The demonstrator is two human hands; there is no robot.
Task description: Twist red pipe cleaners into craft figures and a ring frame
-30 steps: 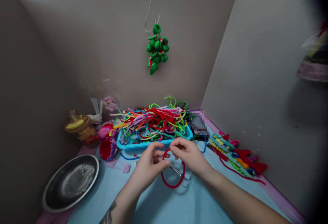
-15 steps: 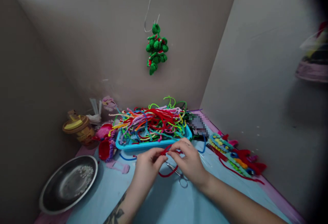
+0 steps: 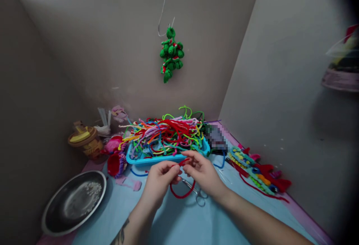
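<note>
A red pipe cleaner (image 3: 182,197) hangs in a round loop beneath both hands, its upper part between my fingers. My left hand (image 3: 162,179) pinches it between thumb and forefinger. My right hand (image 3: 203,174) is closed around the other side of it, with the forefinger lifted over the top. Just where the fingers meet, the strand is partly hidden. Behind the loop, metal scissors (image 3: 199,196) lie on the blue table cover, blades toward the hands. Right beyond my fingers stands a blue tray (image 3: 157,160) heaped with pipe cleaners of many colours.
At the left stand a metal bowl (image 3: 47,215) with small pale bits inside and a brown pot (image 3: 91,146). Fuzzy colourful figures (image 3: 260,172) lie along the right edge. A green fuzzy ornament (image 3: 171,54) hangs on the grey partition (image 3: 126,43).
My right forefinger has lifted, and the fingers of that hand have spread a little. The red loop has swung lower and rounder, shifting slightly left.
</note>
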